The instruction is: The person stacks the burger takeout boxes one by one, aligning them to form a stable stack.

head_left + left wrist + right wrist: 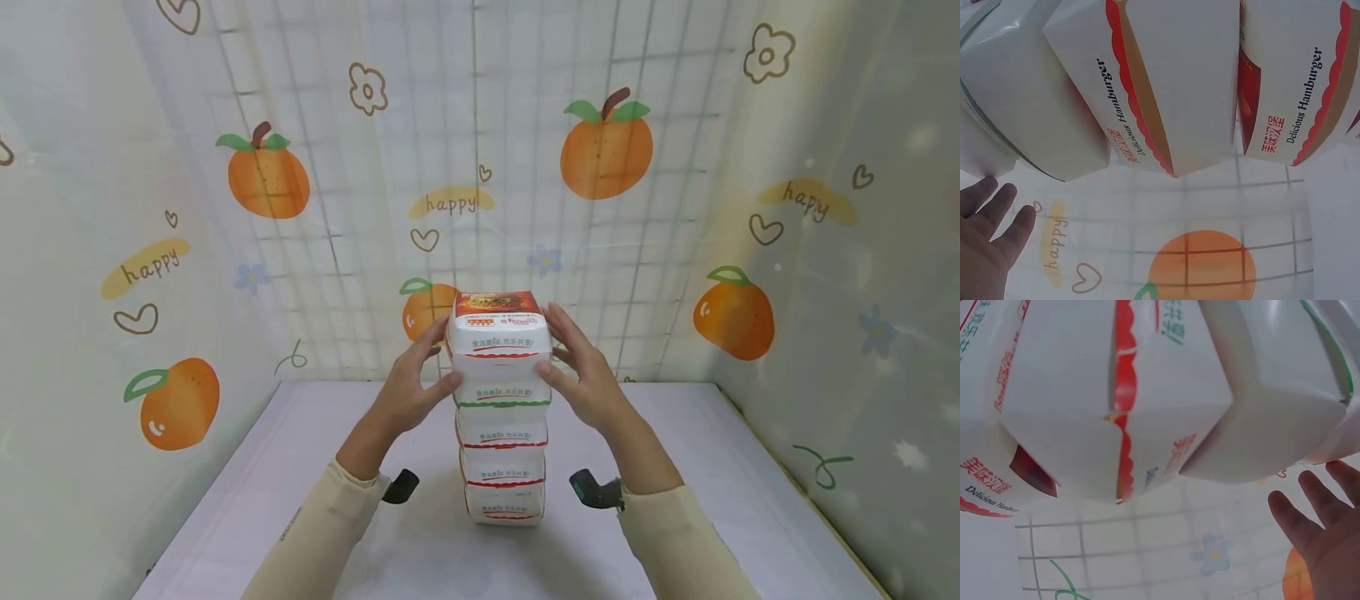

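Observation:
Several white cardboard hamburger boxes stand on one another in a tall upright column. The top hamburger box [498, 342] has a red printed lid with a burger picture. The second box [502, 383] has a green scalloped edge; the others show red ones. My left hand [411, 385] touches the upper column from the left, its thumb near the second box. Opposite it, my right hand [589, 385] touches from the right. Fingers of both are fairly straight and spread, as the left wrist view shows for the left hand [988, 240] and the right wrist view for the right hand [1332, 534].
The column rests on a pale table [330, 500]. Behind and at both sides hangs a light curtain [465, 108] printed with oranges, hearts and flowers. A dark wrist device [401, 486] sits by the left sleeve and another dark wrist device [594, 490] by the right.

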A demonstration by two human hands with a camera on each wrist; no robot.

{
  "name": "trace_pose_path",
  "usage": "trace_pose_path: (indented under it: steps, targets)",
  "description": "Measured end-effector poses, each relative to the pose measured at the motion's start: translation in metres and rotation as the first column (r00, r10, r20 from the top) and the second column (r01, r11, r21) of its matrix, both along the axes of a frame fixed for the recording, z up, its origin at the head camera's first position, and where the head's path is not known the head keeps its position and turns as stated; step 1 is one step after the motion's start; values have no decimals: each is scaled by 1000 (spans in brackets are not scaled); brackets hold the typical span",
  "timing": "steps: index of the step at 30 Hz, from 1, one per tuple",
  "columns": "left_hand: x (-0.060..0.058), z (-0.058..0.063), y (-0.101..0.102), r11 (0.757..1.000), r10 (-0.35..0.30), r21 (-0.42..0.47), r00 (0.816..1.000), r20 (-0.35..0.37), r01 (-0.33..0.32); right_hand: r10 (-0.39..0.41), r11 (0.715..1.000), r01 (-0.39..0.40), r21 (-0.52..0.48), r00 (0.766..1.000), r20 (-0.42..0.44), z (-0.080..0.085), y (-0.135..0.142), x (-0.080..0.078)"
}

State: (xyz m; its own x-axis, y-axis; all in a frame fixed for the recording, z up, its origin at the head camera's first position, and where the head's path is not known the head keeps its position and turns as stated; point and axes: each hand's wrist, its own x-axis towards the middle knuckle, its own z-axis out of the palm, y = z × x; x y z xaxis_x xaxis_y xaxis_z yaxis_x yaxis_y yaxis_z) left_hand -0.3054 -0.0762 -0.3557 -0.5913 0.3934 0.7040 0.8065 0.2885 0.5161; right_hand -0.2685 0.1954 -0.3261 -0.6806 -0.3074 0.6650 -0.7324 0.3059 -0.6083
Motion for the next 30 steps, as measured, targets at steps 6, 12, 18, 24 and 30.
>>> trace_pose_path:
  steps: [6, 12, 18, 24, 30]
  targets:
    - [-4, 0, 1, 1000, -6, 0, 1000, 2, 6, 10, 1000, -10, -3, 1000, -13, -13, 7, -20]
    - [-6, 2, 3, 1000, -24, 9, 1000, 12, 24, 22, 1000, -22, -16, 1000, -18, -12, 8, -23]
    - [-6, 3, 4, 1000, -5, -2, 1000, 11, 5, 17, 1000, -17, -9, 1000, -15, -12, 9, -23]
    - [-6, 1, 3, 1000, 2, -8, 1000, 16, -2, 37, 999, -37, -18, 999, -3, -16, 9, -25]
    - [-4, -1, 2, 1000, 2, 0, 1000, 29, -3, 37, 999, -37, -17, 999, 5, -19, 10, -27]
